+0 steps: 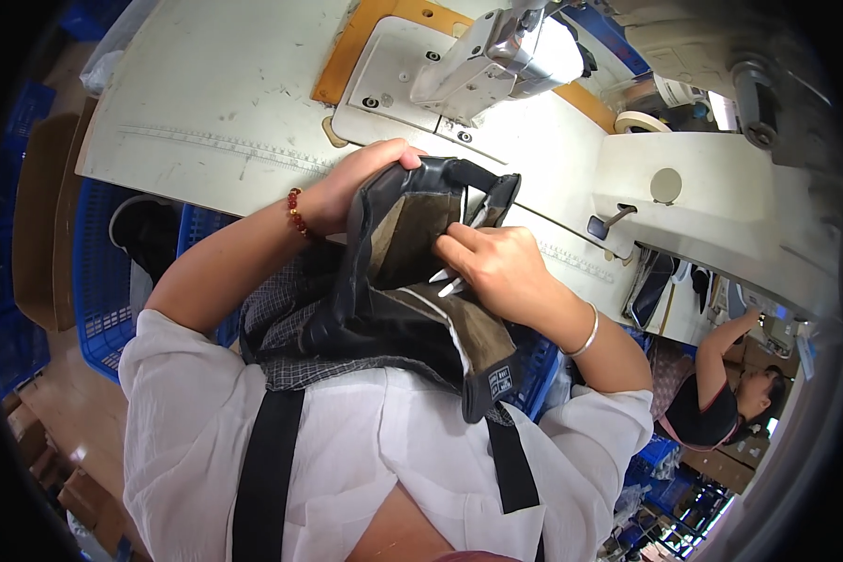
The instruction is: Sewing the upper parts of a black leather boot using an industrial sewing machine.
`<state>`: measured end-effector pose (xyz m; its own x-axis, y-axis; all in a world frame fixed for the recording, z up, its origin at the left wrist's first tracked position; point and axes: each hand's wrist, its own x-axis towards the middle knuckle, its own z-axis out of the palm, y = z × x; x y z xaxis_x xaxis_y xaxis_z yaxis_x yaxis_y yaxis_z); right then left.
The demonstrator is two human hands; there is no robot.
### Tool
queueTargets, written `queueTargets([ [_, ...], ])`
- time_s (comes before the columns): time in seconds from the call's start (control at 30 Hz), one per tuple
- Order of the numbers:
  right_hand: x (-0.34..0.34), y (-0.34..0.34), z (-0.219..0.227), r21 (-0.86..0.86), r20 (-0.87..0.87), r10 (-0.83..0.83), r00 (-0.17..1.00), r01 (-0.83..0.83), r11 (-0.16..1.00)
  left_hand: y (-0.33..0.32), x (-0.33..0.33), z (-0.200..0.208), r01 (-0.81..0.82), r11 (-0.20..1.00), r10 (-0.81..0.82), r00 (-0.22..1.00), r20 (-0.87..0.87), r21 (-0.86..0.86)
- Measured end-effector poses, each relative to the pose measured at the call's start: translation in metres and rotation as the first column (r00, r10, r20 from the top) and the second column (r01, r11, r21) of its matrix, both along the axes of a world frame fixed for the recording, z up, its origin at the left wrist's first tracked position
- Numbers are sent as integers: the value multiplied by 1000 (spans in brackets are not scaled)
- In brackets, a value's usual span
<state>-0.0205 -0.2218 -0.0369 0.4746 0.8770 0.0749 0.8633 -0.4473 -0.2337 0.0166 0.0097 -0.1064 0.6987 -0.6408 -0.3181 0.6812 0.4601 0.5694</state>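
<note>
A black bag with a checked grey outer fabric and an olive-brown lining hangs in front of my chest, its mouth spread toward me. My left hand grips its upper left rim, thumb over the edge. Inside the mouth, at the right side, my right hand is closed with its fingers bent against the lining. From under that hand two pale pointed tips stick out, like those of a small two-bladed tool; its handle is hidden. A small label shows on the bag's lower right corner.
A sewing machine stands on the white table beyond the bag. At left are a blue crate and a cardboard sheet. A roll of tape lies at far right. Another person works at right.
</note>
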Motion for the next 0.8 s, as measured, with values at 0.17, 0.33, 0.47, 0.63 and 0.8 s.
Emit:
queueTargets([
  [0.17,-6,-9,-4,99,124,-43,991,30,995,9,6,-16,43,999,-44,997,-56,-23],
  [0.33,-26,-41,28,724,-150,-459,875,414,551,79,-15,37,-449,849,136,694,707,278],
  [0.47,-49,-90,40,804,-266,-502,823,477,355,112,-51,186,-724,679,234,370,899,121],
  [0.63,-80,-74,36,754,-547,-280,789,609,245,76,-137,241,-962,265,-179,-118,977,-68],
  [0.8,-78,-22,28,676,-654,117,748,507,534,-10,-133,138,-932,355,-765,-335,550,-73],
])
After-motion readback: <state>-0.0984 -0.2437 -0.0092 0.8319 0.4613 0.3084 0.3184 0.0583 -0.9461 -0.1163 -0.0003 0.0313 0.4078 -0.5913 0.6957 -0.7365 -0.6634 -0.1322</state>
